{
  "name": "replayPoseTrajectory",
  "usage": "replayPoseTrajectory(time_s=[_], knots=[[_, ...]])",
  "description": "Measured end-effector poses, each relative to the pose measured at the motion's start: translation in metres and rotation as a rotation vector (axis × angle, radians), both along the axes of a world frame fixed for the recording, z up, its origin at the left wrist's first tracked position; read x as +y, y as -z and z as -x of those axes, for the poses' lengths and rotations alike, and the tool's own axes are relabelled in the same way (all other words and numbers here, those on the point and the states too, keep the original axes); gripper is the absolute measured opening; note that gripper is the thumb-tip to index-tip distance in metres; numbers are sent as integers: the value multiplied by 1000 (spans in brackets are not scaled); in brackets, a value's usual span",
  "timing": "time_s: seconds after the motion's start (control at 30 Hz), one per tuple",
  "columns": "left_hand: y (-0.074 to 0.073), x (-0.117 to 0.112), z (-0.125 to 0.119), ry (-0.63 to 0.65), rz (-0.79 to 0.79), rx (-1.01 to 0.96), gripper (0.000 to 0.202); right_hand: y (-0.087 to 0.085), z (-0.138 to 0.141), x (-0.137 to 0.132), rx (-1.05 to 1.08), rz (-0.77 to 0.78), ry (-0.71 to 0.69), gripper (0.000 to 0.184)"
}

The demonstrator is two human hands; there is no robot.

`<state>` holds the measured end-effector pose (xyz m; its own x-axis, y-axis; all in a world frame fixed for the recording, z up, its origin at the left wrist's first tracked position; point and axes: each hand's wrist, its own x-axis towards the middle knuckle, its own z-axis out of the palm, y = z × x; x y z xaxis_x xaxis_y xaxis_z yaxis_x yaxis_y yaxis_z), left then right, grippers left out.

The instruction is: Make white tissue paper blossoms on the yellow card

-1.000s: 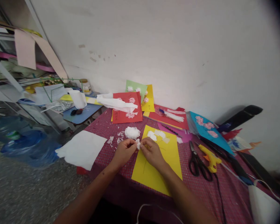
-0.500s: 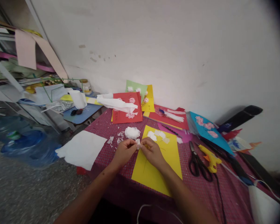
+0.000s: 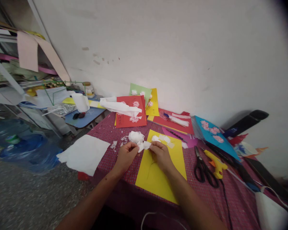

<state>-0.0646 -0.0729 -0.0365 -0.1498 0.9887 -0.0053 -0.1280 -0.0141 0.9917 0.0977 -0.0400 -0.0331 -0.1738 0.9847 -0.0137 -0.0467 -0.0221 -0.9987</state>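
Note:
Between my two hands is white tissue paper (image 3: 140, 147), pinched from both sides. My left hand (image 3: 126, 156) grips its left part with thumb and fingertips. On the right, a small white flap (image 3: 147, 145) is pinched by my right hand (image 3: 160, 153); whether the two pieces are still joined I cannot tell. Just behind my fingers lies a crumpled wad of white tissue (image 3: 135, 136). Under my right hand is a yellow sheet of paper (image 3: 168, 179) with thin drawn lines and several white tissue pieces (image 3: 164, 138) near its top.
Black scissors (image 3: 203, 166) and a yellow glue gun (image 3: 216, 163) lie to the right. A white sheet (image 3: 86, 151) overhangs the table's left edge. Red cards (image 3: 124, 119) with pink flowers stand at the back, near a blue card (image 3: 216, 135). Paper scraps (image 3: 113, 144) dot the checked tablecloth.
My hands have moved slightly apart, and the white tissue between them now shows as two spread flaps instead of one small bunched bit.

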Motion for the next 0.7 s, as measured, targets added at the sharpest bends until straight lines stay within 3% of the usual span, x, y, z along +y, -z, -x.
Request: replayPoseTrajectory(time_s=[0.1, 0.3, 0.4, 0.5, 0.6, 0.7], knots=[[0, 0, 0, -16, 1, -55, 13, -1, -3, 3, -62, -117, 92, 14], [-3, -1, 3, -38, -1, -67, 13, -11, -11, 20, -427, -418, 296, 19], [-2, -1, 3, -41, -19, -74, 13, -17, -1, 36, -745, -670, 270, 14], [1, 1, 4, -45, -35, -92, 14, -18, 17, 49, -1032, -843, 134, 13], [5, 2, 4, -56, -46, -92, 15, -16, 24, 49, -1175, -861, 6, 10], [7, 2, 3, -51, -48, -91, 16, -15, 16, 36, -1091, -821, 43, 9]])
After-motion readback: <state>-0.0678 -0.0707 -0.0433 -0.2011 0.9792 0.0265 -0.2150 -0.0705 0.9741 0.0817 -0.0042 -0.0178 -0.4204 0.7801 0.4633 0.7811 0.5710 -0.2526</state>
